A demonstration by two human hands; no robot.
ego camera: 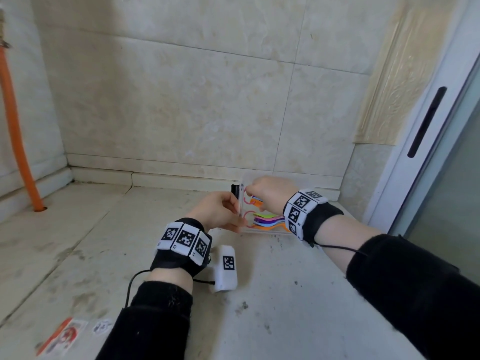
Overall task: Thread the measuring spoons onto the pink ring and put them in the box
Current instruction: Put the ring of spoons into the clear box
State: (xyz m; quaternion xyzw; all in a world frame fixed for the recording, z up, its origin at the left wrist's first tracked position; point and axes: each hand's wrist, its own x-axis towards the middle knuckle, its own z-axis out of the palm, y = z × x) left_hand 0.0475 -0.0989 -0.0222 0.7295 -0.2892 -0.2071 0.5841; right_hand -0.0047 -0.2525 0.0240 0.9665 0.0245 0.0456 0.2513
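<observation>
A clear plastic box sits on the stone ledge near the back wall, with its clear lid standing upright on the left side. Inside lie colourful measuring spoons with purple, pink, blue and orange handles, joined on the pink ring. A second ring and orange handle show higher up, apparently a reflection in the lid. My left hand grips the lid's left edge. My right hand reaches over the box with its fingertips pinched at the lid's upper part. My right hand hides the spoon bowls.
A white block with a black square marker lies on the ledge just behind my left wrist. An orange pipe rises at the far left. Printed stickers lie at the front left. A sliding door frame stands on the right.
</observation>
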